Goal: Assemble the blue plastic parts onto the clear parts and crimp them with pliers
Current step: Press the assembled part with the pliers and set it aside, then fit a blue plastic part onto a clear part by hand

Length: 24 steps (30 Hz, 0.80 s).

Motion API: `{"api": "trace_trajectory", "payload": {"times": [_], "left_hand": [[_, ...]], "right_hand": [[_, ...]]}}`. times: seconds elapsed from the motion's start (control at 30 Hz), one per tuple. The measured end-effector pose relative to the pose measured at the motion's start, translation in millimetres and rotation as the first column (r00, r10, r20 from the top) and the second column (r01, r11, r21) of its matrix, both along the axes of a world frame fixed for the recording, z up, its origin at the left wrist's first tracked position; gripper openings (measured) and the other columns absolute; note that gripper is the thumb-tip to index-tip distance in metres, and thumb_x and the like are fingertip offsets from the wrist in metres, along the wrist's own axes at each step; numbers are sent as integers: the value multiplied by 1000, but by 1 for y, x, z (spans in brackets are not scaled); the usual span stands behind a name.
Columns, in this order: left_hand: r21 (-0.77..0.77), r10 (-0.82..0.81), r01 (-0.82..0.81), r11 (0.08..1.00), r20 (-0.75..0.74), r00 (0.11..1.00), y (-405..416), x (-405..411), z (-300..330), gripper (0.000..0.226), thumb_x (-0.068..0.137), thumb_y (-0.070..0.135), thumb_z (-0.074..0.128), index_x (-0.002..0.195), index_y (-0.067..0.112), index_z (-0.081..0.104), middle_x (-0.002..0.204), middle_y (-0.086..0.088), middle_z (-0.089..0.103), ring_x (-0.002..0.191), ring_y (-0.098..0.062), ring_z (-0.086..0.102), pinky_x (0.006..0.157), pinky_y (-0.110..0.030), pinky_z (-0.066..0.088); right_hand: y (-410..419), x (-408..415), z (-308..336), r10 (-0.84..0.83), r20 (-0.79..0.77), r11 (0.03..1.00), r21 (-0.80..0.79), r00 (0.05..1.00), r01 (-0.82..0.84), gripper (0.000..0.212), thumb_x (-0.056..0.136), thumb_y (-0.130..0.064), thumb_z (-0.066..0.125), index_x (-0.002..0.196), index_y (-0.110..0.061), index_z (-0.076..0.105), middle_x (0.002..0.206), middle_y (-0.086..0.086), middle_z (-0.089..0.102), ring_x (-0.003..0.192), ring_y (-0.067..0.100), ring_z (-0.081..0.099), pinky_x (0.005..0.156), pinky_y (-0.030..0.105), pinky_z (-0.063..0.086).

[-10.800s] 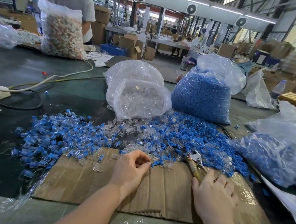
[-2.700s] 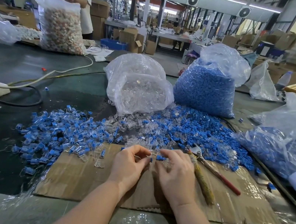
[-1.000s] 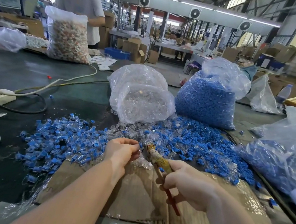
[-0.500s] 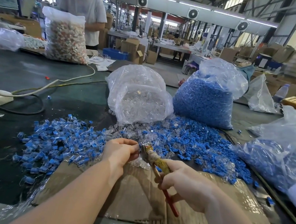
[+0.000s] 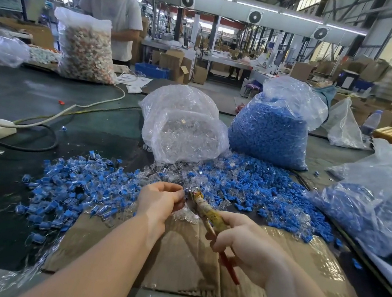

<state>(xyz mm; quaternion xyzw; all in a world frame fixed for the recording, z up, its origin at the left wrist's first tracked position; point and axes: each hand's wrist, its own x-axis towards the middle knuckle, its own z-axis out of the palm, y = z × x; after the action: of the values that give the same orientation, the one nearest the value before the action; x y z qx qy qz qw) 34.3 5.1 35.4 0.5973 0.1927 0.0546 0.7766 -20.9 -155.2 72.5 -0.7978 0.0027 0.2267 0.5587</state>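
A factory hall fills the top of the frame, and a dark worktable [image 5: 12, 98] spreads below it with a flattened cardboard sheet [image 5: 183, 256] at lower centre. At mid-frame the left hand [image 5: 159, 200] pinches one small part [image 5: 184, 193] at its fingertips; it is too small to say whether blue and clear are already joined. The right hand [image 5: 242, 245] curls around the handles of the pliers [image 5: 207, 214], whose nose meets that part.

To crimp well, I judge the part should sit square in the nose, the fingertips clear of the metal, and the squeeze short and firm so the plastic seats rather than cracks.

Loose blue parts [image 5: 260, 187] and clear parts [image 5: 185, 176] lie just above the hands, with a heap of what look like finished pieces [image 5: 76, 186] at left centre. The bare cardboard below the hands gives open room; its upper edge touches the heaps, so wide sweeps would scatter them.
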Motion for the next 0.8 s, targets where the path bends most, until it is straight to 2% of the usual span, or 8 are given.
{"api": "trace_trajectory", "payload": {"times": [0.17, 0.3, 0.43, 0.53, 0.6, 0.7, 0.77, 0.8], "left_hand": [[138, -17, 12, 990, 38, 999, 1, -3, 4, 16, 82, -7, 62, 79, 9, 65, 79, -10, 65, 70, -17, 63, 60, -22, 51], [184, -25, 14, 983, 60, 998, 1, -4, 5, 14, 83, -7, 62, 82, 7, 66, 77, -9, 65, 68, -17, 61, 61, -22, 51], [188, -12, 1, 982, 59, 998, 4, -1, 6, 13, 83, -7, 61, 84, 5, 65, 76, -9, 64, 65, -14, 59, 55, -18, 51], [223, 17, -23, 975, 27, 999, 14, 1, 4, 14, 84, -4, 62, 84, 9, 65, 79, -7, 65, 65, -12, 59, 53, -18, 50], [481, 61, -88, 873, 71, 996, 23, 3, 0, 13, 85, 2, 62, 84, 14, 67, 84, -4, 67, 71, -12, 59, 64, -24, 50], [800, 65, -178, 573, 172, 983, 39, 4, -5, 17, 90, 8, 57, 96, 14, 71, 98, -3, 66, 84, -16, 58, 69, -22, 42], [876, 42, -187, 445, 188, 981, 50, 5, -10, 22, 92, 5, 53, 103, 11, 71, 106, -8, 63, 92, -19, 56, 73, -23, 40], [901, 29, -182, 394, 186, 982, 55, 5, -13, 24, 92, 3, 52, 105, 10, 70, 107, -10, 62, 95, -21, 55, 75, -23, 40]], "right_hand": [[3, -3, -7, -30, 107, 992, 127, 994, 16, 58, 66, 22, 50, 84, -29, 71, 66, 1, 54, 53, 6, 50, 46, 15, 40], [3, -4, -9, -14, 121, 989, 147, 993, -4, 64, 63, 23, 50, 80, -33, 73, 52, -7, 55, 45, 4, 49, 44, 18, 41], [-4, -3, -7, -32, -22, 957, 289, 999, 37, 64, 67, 24, 48, 94, -28, 73, 60, 2, 58, 50, 11, 54, 43, 22, 44], [-10, 1, -7, -112, -6, 960, 259, 994, 109, 64, 68, 21, 51, 101, -30, 71, 74, 6, 57, 66, 19, 49, 52, 27, 37], [-12, 3, -7, -181, 84, 966, 203, 980, 161, 60, 70, 21, 52, 102, -28, 69, 68, 3, 53, 57, 14, 45, 51, 26, 34], [-20, 11, -14, -246, 331, 960, -43, 911, 275, 52, 78, 8, 62, 115, -28, 62, 62, -8, 53, 52, 9, 47, 50, 23, 39], [-29, 17, -25, -211, 464, 853, -343, 861, 393, 44, 83, -17, 67, 123, -34, 56, 84, -2, 61, 80, 23, 57, 72, 38, 50], [-34, 18, -29, -181, 485, 759, -485, 856, 435, 43, 85, -27, 65, 125, -37, 53, 98, 1, 61, 96, 27, 54, 86, 44, 47]]}}
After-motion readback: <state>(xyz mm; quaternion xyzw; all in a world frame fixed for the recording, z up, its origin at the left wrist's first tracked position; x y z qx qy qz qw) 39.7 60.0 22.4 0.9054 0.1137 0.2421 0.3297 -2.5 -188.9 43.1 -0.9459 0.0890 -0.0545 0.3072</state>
